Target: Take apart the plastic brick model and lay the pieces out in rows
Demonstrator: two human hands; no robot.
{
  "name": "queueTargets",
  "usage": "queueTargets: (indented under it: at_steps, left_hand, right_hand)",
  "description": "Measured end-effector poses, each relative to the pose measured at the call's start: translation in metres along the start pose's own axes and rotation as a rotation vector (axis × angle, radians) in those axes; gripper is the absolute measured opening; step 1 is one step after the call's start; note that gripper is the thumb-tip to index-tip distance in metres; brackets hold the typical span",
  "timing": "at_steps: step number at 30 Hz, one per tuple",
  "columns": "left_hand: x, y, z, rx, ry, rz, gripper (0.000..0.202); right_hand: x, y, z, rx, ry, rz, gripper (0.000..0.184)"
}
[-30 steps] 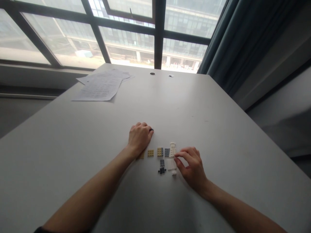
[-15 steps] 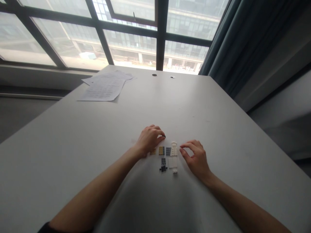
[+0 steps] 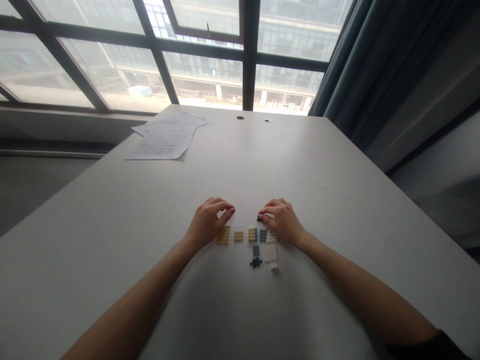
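Small dark piece is pinched by right hand (image 3: 281,219); left hand (image 3: 209,220) seen near yellow plate (image 3: 224,236), grip can't be told.

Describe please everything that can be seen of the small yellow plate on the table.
The small yellow plate is a squarish, flat toy brick with rows of round studs on top; it looks like plastic. It lies stud side up on the white table, between the larger yellow plate and the yellow-and-grey piece, apart from both. Neither the left hand nor the right hand appears to touch it.
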State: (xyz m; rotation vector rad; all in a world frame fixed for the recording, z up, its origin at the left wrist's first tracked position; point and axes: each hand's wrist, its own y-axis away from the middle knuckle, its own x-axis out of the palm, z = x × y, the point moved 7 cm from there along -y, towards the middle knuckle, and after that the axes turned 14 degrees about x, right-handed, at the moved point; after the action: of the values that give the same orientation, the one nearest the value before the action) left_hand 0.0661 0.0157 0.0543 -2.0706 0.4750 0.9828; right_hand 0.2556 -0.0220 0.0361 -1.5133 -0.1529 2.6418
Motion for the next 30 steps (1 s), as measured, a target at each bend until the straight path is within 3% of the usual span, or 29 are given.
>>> queueTargets:
  at_steps: [4,9,14,18,22,26,30]
  left_hand:
    - [-0.017,0.027,0.019,-0.035,-0.093,-0.078,0.025]
    - [-0.018,0.038,0.028,-0.068,-0.117,-0.123,0.025]
    - [-0.021,0.042,0.033,-0.125,-0.089,-0.170,0.025]
    - [-0.029,0.049,0.046,-0.268,-0.032,-0.266,0.027]
    - [-0.031,0.052,0.055,-0.370,0.045,-0.306,0.030]
    - [-0.029,0.051,0.055,-0.351,0.047,-0.293,0.030]
    - [-0.023,0.050,0.051,-0.276,0.009,-0.221,0.029]
  right_hand:
    - [0.007,0.000,0.003,-0.043,0.014,0.046,0.009]
    - [0.006,0.005,0.003,-0.054,0.005,0.059,0.010]
    - [-0.013,0.009,-0.002,-0.015,-0.175,-0.051,0.010]
    - [-0.038,0.026,-0.031,0.084,-0.430,-0.188,0.017]
    - [-0.052,0.048,-0.071,0.175,-0.526,-0.216,0.023]
    - [-0.056,0.066,-0.102,0.296,-0.542,-0.234,0.022]
    - [-0.051,0.076,-0.106,0.356,-0.550,-0.224,0.022]
